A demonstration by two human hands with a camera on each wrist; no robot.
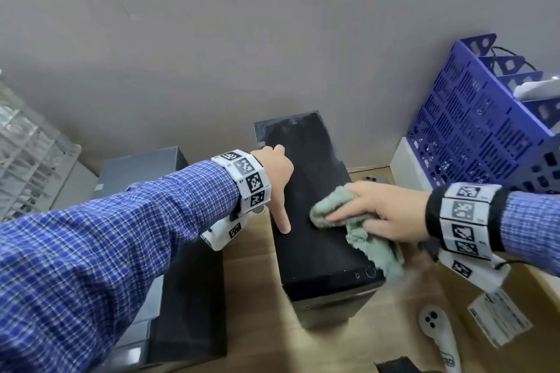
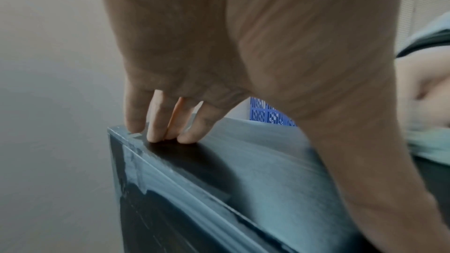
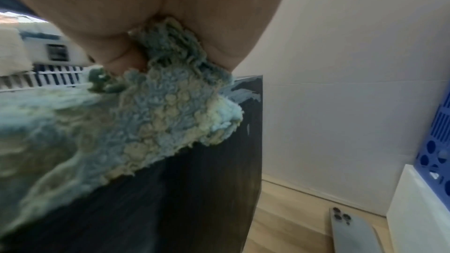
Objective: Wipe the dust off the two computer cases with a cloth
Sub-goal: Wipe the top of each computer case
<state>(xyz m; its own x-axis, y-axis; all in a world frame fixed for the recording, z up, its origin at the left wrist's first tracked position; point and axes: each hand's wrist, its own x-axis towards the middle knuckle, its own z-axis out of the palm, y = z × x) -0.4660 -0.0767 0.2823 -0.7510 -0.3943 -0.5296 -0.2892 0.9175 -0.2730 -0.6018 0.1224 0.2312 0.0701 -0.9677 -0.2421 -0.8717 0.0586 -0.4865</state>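
Your left sleeve [image 1: 91, 251] covers most of the left computer case [image 1: 169, 297], the cloth [image 1: 360, 230] hides your right palm, the white controller [image 1: 439, 339] runs off the near edge.

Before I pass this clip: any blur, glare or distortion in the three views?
Head view: wide-angle bending, sharp on the cloth. Left wrist view: palm of the left hand looms close and soft, case top streaked with bluish sheen. Right wrist view: cloth blurred at left, crisper mid-frame.
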